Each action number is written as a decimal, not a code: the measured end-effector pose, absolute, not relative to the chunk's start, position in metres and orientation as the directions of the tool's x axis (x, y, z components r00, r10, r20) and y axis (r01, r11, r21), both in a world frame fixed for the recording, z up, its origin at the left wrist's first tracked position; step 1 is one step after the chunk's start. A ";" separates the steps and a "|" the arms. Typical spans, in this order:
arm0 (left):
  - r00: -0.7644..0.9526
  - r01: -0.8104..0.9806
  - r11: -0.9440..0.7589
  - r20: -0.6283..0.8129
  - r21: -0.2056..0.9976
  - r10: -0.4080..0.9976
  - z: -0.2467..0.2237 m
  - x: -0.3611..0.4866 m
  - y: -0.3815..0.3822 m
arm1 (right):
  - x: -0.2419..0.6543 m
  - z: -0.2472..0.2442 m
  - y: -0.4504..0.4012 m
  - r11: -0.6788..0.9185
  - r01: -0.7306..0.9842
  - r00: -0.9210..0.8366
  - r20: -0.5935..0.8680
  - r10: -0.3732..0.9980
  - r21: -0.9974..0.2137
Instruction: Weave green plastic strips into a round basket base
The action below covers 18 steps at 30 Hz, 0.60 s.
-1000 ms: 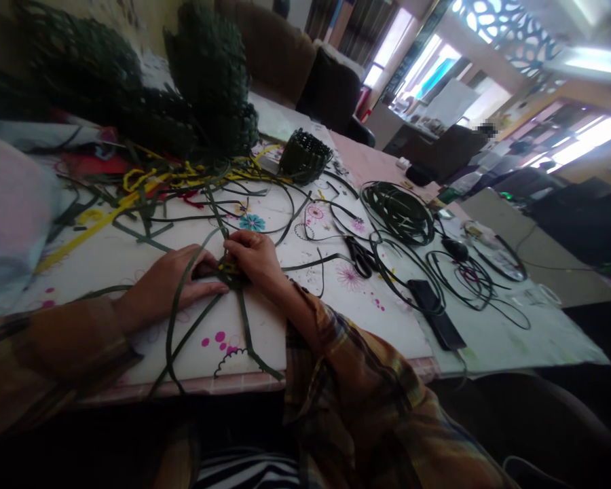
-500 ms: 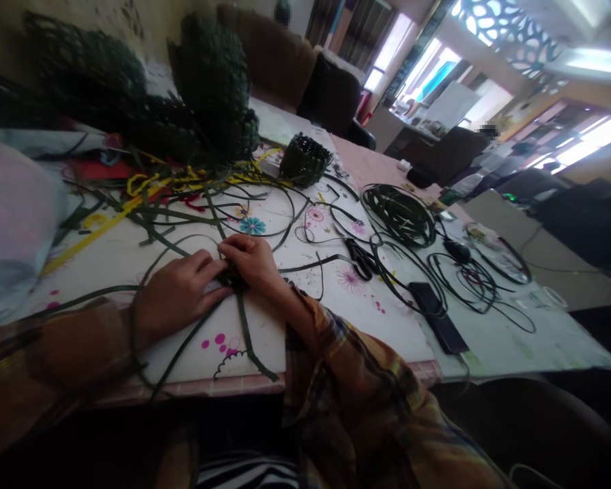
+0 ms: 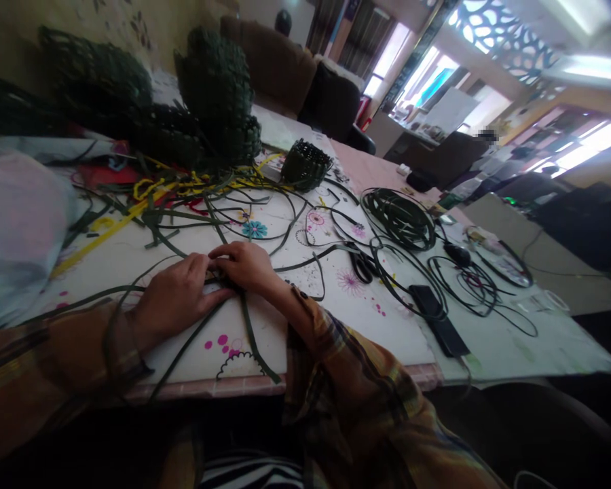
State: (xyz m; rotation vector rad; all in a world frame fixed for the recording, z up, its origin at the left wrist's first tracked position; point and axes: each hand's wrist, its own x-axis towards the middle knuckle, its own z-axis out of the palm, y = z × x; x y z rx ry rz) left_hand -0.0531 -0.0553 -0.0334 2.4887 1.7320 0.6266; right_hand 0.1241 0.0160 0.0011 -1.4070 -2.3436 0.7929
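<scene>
Dark green flat strips (image 3: 249, 329) cross one another on the white flowered table cover. At their crossing my left hand (image 3: 176, 295) is closed, its thumb and fingers gripping the woven strips. Against it, my right hand (image 3: 247, 265) pinches the same crossing with bent fingers. The small woven centre is mostly hidden under both hands. Loose strip ends run out towards the table's front edge, to the left and to the right. One long strip loops over my left forearm.
Scissors (image 3: 361, 263) and a black phone (image 3: 438, 319) lie to the right, near a coil of green strip (image 3: 400, 219). A small woven basket (image 3: 305, 165) stands behind, with larger baskets (image 3: 216, 95) at back left. A translucent bag (image 3: 20, 231) sits far left.
My right hand has come down slightly, its fingers lower over the crossing. The strip looped round my left wrist has slid further up the forearm.
</scene>
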 end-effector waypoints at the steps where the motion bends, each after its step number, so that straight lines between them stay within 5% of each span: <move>1: 0.288 0.890 -0.367 0.291 0.269 0.912 -0.033 -0.053 -0.055 | 0.123 0.001 0.016 0.373 0.728 -0.480 -0.039 0.876 -0.575; 10: 0.295 0.882 -0.370 0.268 0.293 0.917 -0.028 -0.052 -0.055 | 0.115 0.008 0.007 0.382 0.824 -0.464 -0.112 0.879 -0.418; 18: 0.254 0.863 -0.346 0.276 0.369 0.927 -0.032 -0.052 -0.052 | 0.117 0.004 -0.003 0.290 0.810 -0.365 -0.051 0.930 -0.509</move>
